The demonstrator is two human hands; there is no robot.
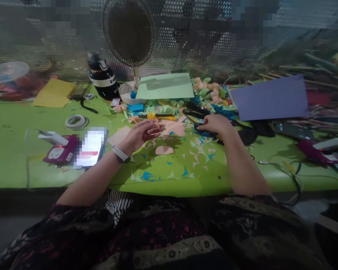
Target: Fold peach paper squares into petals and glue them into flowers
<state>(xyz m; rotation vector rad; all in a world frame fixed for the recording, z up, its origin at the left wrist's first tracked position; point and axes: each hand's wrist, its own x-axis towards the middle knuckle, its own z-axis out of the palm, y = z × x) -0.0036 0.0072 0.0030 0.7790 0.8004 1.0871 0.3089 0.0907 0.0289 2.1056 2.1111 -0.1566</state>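
Left hand (143,132): fingers loosely curled at pale-peach paper pieces (175,128), centre; hold unclear. Right hand (215,123): fingertips pinching black-handled scissors (196,128). Apparently finished: peach-and-green paper petals (215,96), far heap. Apparently uncut: rectangular purple paper sheet (273,99), far right.

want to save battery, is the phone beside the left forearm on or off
On: the phone glows bright white, with a pinkish bar low down; details are blurred.

The head camera faces forward and down, apparently close above the table (14,138).
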